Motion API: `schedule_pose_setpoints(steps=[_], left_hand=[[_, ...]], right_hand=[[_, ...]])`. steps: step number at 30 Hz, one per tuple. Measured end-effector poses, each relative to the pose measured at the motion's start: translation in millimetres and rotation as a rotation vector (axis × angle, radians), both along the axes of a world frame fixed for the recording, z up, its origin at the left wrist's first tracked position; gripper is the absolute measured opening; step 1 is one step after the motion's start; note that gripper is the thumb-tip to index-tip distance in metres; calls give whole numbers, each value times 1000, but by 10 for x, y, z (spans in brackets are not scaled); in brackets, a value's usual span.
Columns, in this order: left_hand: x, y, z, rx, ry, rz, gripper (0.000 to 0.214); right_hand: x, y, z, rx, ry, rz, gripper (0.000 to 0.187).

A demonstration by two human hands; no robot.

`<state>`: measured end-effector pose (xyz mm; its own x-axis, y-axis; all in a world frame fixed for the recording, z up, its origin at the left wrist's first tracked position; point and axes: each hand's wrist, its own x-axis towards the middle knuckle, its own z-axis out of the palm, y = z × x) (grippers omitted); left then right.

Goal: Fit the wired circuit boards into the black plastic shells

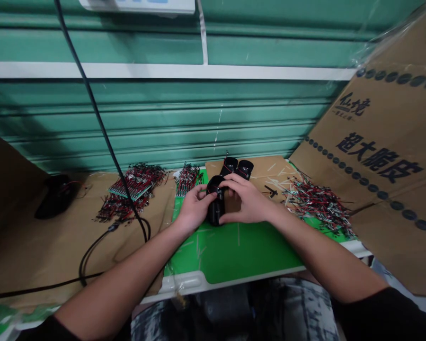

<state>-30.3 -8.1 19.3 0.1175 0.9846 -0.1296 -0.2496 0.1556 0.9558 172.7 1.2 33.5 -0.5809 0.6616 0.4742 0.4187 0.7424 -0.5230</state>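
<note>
Left hand [194,209]: my fingers lie together, clamped on the upper part of the black cylindrical housing [216,212].
Right hand [246,199]: fingers together across the top of the same housing, thumb reaching low toward its base; both hands clamp it from opposite sides.
Housing: smooth, dark, roughly upright, above the green mat [230,255], between my hands.
Behind it: two short black cylinders [237,167], side by side, just beyond my fingers.
Right of the hands: a loose heap of red-and-black wires [317,203] with pale ends, spilling over the mat's far corner.
Left of the hands: a tangled wire bundle [135,189] on brown cardboard [49,255].
Room for moving: a broad stretch of green mat lies before my wrists, scattered with pale clippings, up to its curved white front edge [184,282].
</note>
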Motion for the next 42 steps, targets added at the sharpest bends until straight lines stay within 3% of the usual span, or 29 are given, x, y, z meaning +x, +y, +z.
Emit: schedule_pose_setpoints(steps=[2, 4, 9, 15, 21, 25, 29, 38, 42], left_hand=[[5, -3, 14, -11, -22, 12, 48], [7, -7, 32, -26, -58, 0, 50], [-5, -17, 47, -78, -124, -46, 44], [-29, 2, 53, -68, -63, -55, 48], [-46, 38, 43, 11, 59, -11, 48], [-48, 59, -6, 75, 137, -10, 42], [-44, 66, -30, 128, 211, -8, 39], [-40, 77, -69, 209, 309, 10, 35], [-44, 72, -61, 225, 343, 12, 33]], right_hand=[[-8, -17, -3, -40, -39, 8, 106], [-13, -23, -10, -51, -54, -11, 111], [-2, -9, -25, -24, -48, -44, 99], [31, 8, -35, 28, -90, -89, 101], [314, 252, 48, 136, -118, -353, 94], [574, 469, 14, 125, -110, -476, 88], [693, 575, -89, 59, -128, -489, 91], [679, 619, -197, -44, -127, -429, 101], [652, 636, -238, -63, -129, -445, 96]])
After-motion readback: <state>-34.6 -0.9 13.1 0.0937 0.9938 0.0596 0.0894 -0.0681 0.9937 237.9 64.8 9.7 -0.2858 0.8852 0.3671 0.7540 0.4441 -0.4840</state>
